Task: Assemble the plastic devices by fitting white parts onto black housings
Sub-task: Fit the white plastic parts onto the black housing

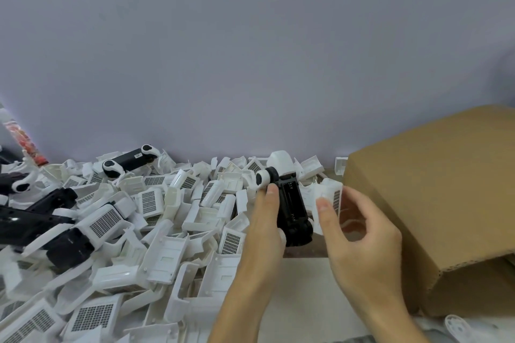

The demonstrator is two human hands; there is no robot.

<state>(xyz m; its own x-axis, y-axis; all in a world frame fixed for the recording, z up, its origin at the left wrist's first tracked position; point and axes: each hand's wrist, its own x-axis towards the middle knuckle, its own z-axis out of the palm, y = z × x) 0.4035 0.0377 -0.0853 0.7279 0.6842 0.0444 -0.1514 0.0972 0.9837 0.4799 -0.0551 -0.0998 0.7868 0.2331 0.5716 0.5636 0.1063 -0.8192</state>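
My left hand (266, 227) grips a long black housing (292, 207) from its left side, held above the table. The housing's open battery bay faces up. A white part (281, 163) sits on its far end, beside a black-and-white round cap (264, 177). My right hand (359, 234) pinches a white part with a grid panel (328, 198) just right of the housing, close to it. Whether they touch is unclear.
A deep pile of loose white parts (156, 231) covers the table from the left to the middle. Several assembled black-and-white devices (129, 163) lie at the far left. A brown cardboard box (434, 198) stands on the right against the grey wall.
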